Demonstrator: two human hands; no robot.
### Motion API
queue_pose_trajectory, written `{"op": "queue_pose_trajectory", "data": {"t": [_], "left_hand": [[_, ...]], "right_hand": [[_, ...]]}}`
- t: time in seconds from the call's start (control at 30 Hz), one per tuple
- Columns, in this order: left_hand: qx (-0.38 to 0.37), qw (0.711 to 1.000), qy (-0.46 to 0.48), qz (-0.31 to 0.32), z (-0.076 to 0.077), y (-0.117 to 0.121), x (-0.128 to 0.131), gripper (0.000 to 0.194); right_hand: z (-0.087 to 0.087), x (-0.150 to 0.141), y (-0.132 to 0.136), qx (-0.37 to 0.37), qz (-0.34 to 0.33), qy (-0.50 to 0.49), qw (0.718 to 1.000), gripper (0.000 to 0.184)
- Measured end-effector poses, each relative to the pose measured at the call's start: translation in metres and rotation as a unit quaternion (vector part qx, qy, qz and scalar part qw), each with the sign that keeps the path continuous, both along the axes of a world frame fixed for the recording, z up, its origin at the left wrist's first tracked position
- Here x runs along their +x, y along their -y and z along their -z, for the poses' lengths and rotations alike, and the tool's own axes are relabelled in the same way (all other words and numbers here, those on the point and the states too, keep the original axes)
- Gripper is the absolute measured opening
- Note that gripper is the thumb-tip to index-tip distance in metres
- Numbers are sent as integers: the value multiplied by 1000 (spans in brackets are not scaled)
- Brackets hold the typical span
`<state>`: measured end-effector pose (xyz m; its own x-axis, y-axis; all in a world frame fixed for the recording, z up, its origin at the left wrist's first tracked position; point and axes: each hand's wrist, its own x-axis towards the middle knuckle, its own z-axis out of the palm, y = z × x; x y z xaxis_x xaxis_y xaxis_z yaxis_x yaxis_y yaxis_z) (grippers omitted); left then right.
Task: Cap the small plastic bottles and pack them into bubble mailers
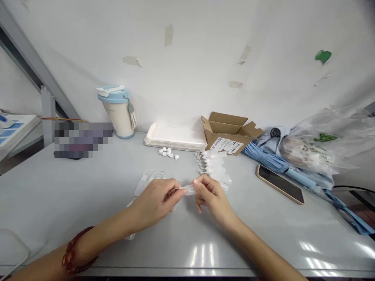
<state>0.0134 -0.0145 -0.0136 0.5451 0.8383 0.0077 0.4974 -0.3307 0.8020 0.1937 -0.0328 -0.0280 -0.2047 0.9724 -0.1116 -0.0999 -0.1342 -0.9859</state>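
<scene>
Over the middle of the grey table, my left hand point(161, 197) and my right hand point(212, 195) pinch a small translucent plastic bottle point(191, 190) between them. The left fingers close on its left end, and the right thumb and fingers grip the other end. Behind my left hand lie several similar translucent pieces point(142, 183) with thin curved strands, partly covered by the hand. Just beyond my right hand, a row of small translucent bottles point(215, 167) with thin strands at their left ends lies close together. Several small white caps point(168, 153) sit farther back.
Against the wall stand a tumbler point(118, 115), a stack of white padded envelopes point(177, 136) and an opened cardboard box point(228, 134). A phone point(279, 185), a folded blue umbrella point(272, 160) and a clear plastic bag point(313, 150) lie on the right. A blurred-out object point(84, 140) is at left.
</scene>
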Motion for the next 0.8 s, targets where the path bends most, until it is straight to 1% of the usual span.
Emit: {"op": "queue_pose_trajectory", "data": {"t": [0.07, 0.13, 0.2, 0.27, 0.3, 0.37, 0.43, 0.47, 0.53, 0.6, 0.63, 0.7, 0.73, 0.8], "left_hand": [[112, 993, -26, 20, 5, 1, -1, 30], [187, 980, -37, 47, 10, 1, -3, 27], [221, 972, -45, 66, 13, 0, -5, 26], [222, 972, -47, 68, 13, -1, -6, 25], [210, 975, -43, 64, 12, -1, -6, 24], [151, 987, -20, 46, 8, 0, -4, 23], [43, 999, 24, 18, 2, 0, -2, 26], [-20, 999, 50, 5, 0, 0, -2, 28], [-134, 986, 99, -13, -5, -2, -2, 31], [-216, 967, 134, -8, -8, -5, -4, 34], [-250, 957, 146, 3, -9, -7, -5, 36], [-302, 939, 161, 21, -9, -9, -8, 39], [-316, 934, 165, 24, -9, -10, -9, 40], [-311, 936, 164, 9, -8, -10, -10, 38]], "right_hand": [[-1, 1, -1, -29, -14, -28, 999, 39], [-2, 1, -2, -51, -23, -43, 997, 39], [-3, 1, -1, -68, -22, -49, 996, 38], [-3, 0, -1, -75, -21, -46, 996, 37], [-3, 0, -1, -71, -21, -40, 996, 37], [-3, 1, -1, -32, -8, 5, 999, 37], [-3, 2, 0, 56, 24, 101, 993, 35], [-2, 2, 1, 116, 39, 159, 980, 32], [0, 3, 3, 250, 54, 259, 931, 23], [2, 3, 5, 365, 55, 310, 876, 17], [4, 3, 6, 407, 57, 323, 852, 16], [6, 3, 7, 457, 64, 337, 821, 17], [7, 3, 7, 466, 66, 341, 814, 16], [7, 2, 8, 462, 60, 343, 816, 15]]}}
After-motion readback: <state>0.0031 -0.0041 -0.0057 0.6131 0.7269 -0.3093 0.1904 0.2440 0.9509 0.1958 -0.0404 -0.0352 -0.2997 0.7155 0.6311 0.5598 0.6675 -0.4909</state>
